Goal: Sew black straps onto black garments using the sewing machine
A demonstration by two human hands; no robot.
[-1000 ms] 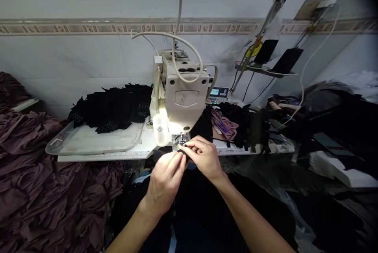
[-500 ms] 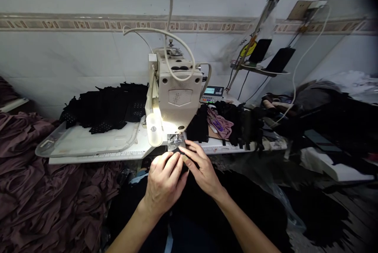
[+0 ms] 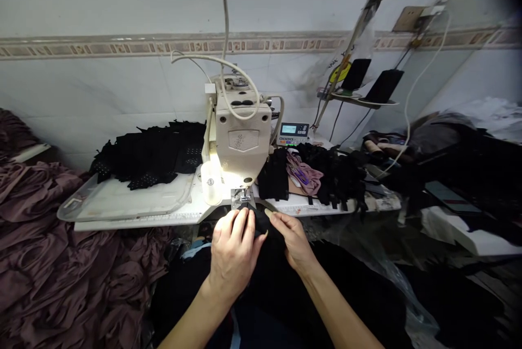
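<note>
A white sewing machine [image 3: 240, 145] stands in front of me, its lamp lit over the presser foot [image 3: 244, 195]. Black fabric [image 3: 261, 219] runs from the foot down towards my lap. On its left side my left hand [image 3: 234, 248] presses the cloth with its fingers close to the foot, thumb against the near edge. My right hand [image 3: 292, 237] pinches the cloth's right edge between thumb and forefinger, a little away from the foot. The part of the cloth beneath my left fingers is hidden.
Black pieces [image 3: 150, 153] lie on a clear plastic tray [image 3: 122, 202] at the left. Mauve fabric [image 3: 61, 262] is heaped beside the table. On the right are a control panel [image 3: 292, 131], a mauve scrap [image 3: 305, 172] and black thread cones [image 3: 385, 86].
My right hand has moved right, away from the presser foot and my left fingers, exposing more black fabric between the hands. My left hand stays near the foot. The view has shifted slightly.
</note>
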